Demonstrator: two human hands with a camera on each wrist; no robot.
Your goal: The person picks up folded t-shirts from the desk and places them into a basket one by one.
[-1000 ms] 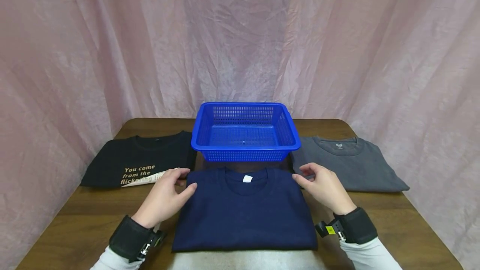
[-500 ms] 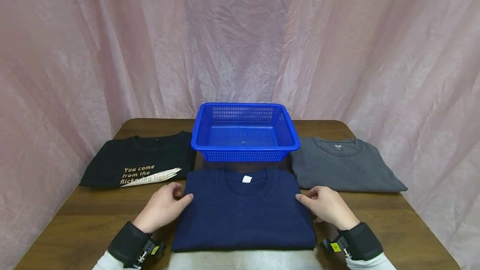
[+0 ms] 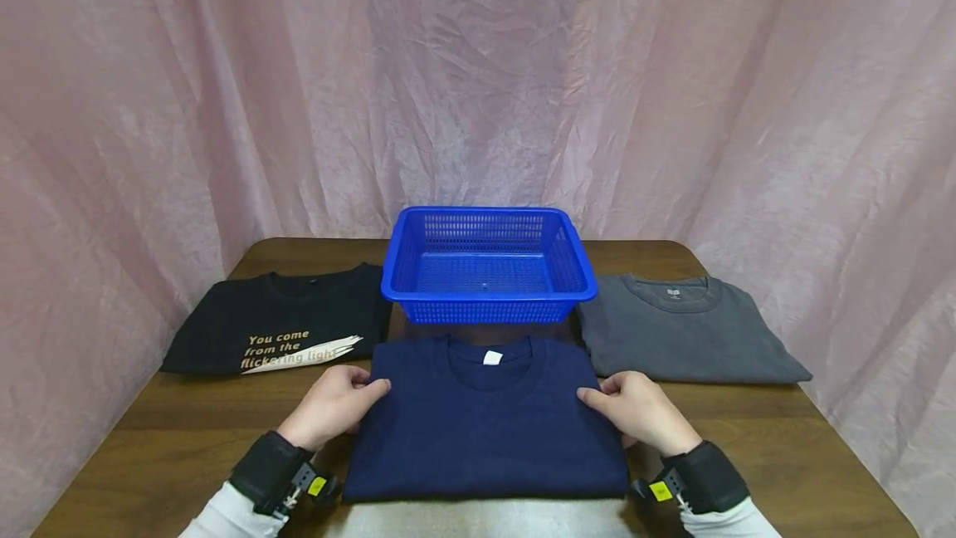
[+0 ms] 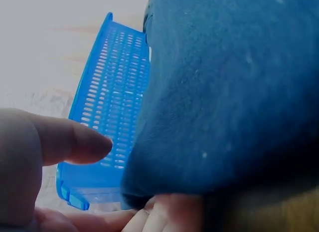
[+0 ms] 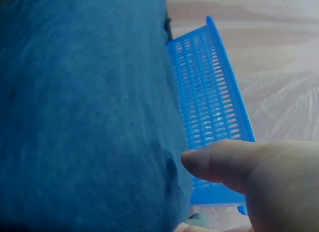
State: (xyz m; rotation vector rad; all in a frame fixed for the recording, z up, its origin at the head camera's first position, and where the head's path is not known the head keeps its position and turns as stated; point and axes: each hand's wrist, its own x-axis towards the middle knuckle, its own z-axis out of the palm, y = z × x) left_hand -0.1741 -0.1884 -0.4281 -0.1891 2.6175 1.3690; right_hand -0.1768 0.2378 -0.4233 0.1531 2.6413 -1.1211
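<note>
A folded navy T-shirt [image 3: 489, 430] lies at the front middle, its collar and white label facing away from me. My left hand [image 3: 332, 405] is at its left edge. In the left wrist view the fingers [image 4: 169, 212] reach under the fabric, while the thumb [image 4: 92, 142] stands apart from it. My right hand [image 3: 642, 413] is at the opposite edge, thumb over the top and other fingers mostly hidden. In the right wrist view the thumb tip [image 5: 192, 162] overlaps the shirt's edge, with a gap down to the fingers.
Behind the shirt stands a blue plastic basket [image 3: 485, 310] with nothing in it. A folded black printed T-shirt [image 3: 299, 305] lies to the left, a folded grey one [image 3: 695, 339] to the right. Pink curtains [image 3: 478, 73] hang behind the wooden table [image 3: 754, 447].
Both hands have come down and nearer along the navy shirt's side edges, then slightly inward, fingers slipping beneath the edges. The shirts and the basket stay where they were.
</note>
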